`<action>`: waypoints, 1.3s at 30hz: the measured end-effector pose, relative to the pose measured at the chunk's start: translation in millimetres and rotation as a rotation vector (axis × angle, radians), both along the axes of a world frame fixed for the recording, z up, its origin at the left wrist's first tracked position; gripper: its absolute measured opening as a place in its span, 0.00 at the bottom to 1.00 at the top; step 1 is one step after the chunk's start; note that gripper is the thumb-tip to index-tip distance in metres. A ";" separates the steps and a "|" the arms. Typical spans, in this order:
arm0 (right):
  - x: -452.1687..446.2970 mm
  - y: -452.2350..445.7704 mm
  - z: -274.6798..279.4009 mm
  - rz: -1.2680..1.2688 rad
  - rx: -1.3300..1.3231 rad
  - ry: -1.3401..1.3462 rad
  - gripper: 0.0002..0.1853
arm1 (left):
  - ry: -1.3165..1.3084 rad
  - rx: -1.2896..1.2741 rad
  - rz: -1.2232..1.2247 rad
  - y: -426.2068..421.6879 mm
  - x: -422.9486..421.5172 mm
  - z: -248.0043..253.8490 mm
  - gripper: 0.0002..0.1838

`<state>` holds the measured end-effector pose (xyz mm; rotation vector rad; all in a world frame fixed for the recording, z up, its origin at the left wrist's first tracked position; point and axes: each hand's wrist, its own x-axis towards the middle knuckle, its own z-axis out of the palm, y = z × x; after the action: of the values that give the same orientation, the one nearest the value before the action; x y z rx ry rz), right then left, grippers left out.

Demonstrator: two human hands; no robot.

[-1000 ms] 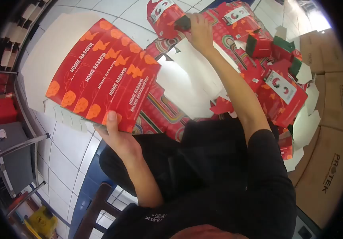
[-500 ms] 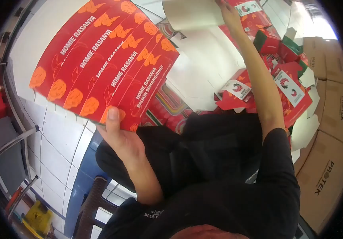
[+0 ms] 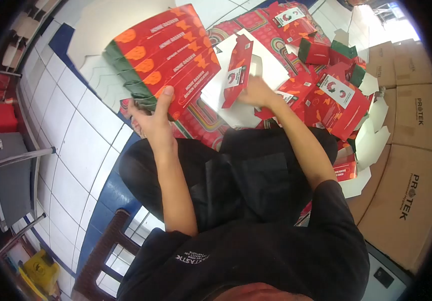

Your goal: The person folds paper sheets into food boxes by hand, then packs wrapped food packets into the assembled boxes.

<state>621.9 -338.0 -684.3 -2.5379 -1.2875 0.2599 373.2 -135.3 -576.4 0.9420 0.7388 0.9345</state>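
Note:
My left hand (image 3: 156,120) is closed on a fanned stack of flat red printed cartons (image 3: 168,55), its thumb on the red face. Orange drawings and white lettering cover them, and green side flaps hang at the left. My right hand (image 3: 257,93) grips a partly folded red carton (image 3: 237,70) by its open side; its fingertips are partly hidden. This carton has a white label panel and a pale inside. Beneath it, white flat sheets (image 3: 216,98) lie on a patterned red surface (image 3: 201,125).
Several folded red cartons (image 3: 343,103) are heaped at the right, some with green or white flaps raised. Beyond them stand brown cardboard boxes (image 3: 396,195). A brown plastic stool (image 3: 110,246) and a metal-framed grey chair (image 3: 13,185) are at the left, on white tiles (image 3: 70,145).
My right hand has come down and nearer, and a carton with raised sides is now in it. The stack in my left hand has shifted and tilted, showing its green flaps.

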 end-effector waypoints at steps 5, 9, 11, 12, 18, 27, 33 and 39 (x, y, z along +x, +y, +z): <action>7.0 -8.5 -53.2 0.175 0.195 -0.105 0.20 | 0.062 0.057 -0.040 -7.8 5.3 4.6 0.61; 24.6 -1.7 66.8 -0.095 0.572 0.076 0.25 | 0.211 0.247 -0.033 -10.9 0.9 4.0 0.60; 27.2 -7.3 129.2 -0.168 0.823 0.249 0.24 | 0.394 0.416 -0.090 -20.1 2.3 14.1 0.65; 30.9 -15.2 152.2 -0.186 0.901 0.363 0.24 | 0.422 0.492 -0.100 -20.6 5.8 8.4 0.68; 15.1 -70.2 217.7 -0.049 1.204 0.826 0.23 | 0.591 0.895 -0.187 -42.6 25.4 -4.7 0.70; 7.1 -82.6 196.3 0.091 1.010 0.713 0.25 | 0.614 1.181 -0.312 -62.7 38.1 -10.4 0.67; -8.7 -59.5 173.7 0.065 0.967 0.323 0.24 | 0.553 1.199 -0.303 -65.4 36.3 -14.2 0.66; -12.0 -52.6 173.2 0.023 0.973 0.286 0.21 | 0.516 1.169 -0.288 -61.4 32.5 -17.8 0.66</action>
<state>609.9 -390.7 -511.1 -1.5928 -0.9815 -0.0162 405.7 -196.8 -594.2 2.3122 0.4002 0.8372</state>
